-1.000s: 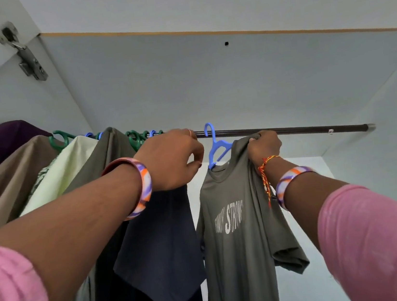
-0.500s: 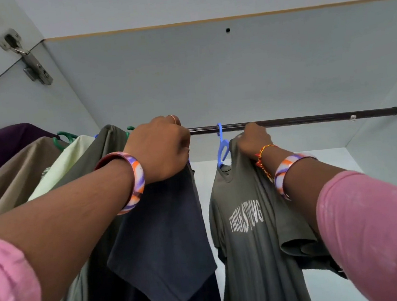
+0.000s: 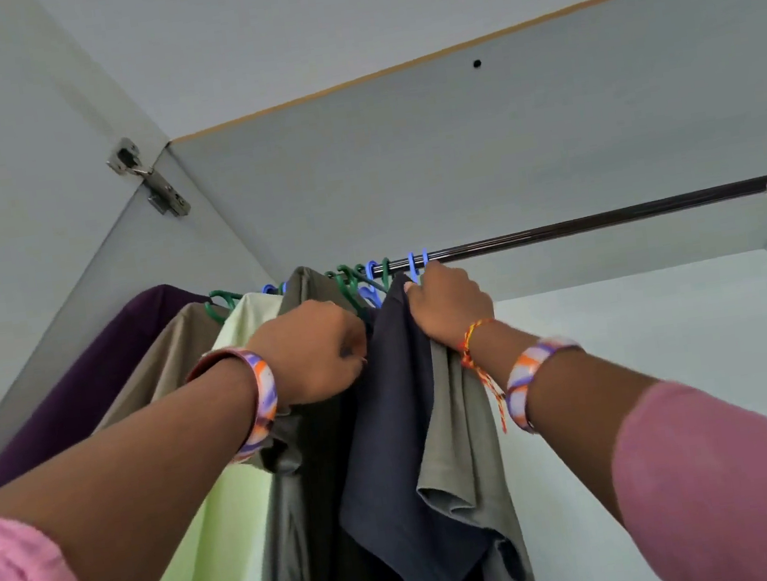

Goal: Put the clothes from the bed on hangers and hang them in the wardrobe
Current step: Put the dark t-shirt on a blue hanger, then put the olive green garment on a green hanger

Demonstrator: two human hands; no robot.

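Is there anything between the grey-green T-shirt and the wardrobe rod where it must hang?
Nothing visible does. The grey-green T-shirt hangs at the rod, pressed against the navy T-shirt. The right hand holds its shoulder; the left hand is at the neighbouring garments.

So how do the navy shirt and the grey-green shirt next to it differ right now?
The navy shirt is dark blue; the grey-green shirt is a muted olive grey. The navy shirt hangs nearer the packed clothes, by the left hand; the grey-green shirt is last in the row, with the right hand on its shoulder. Both hang from the rail, pressed together, sleeves drooping.
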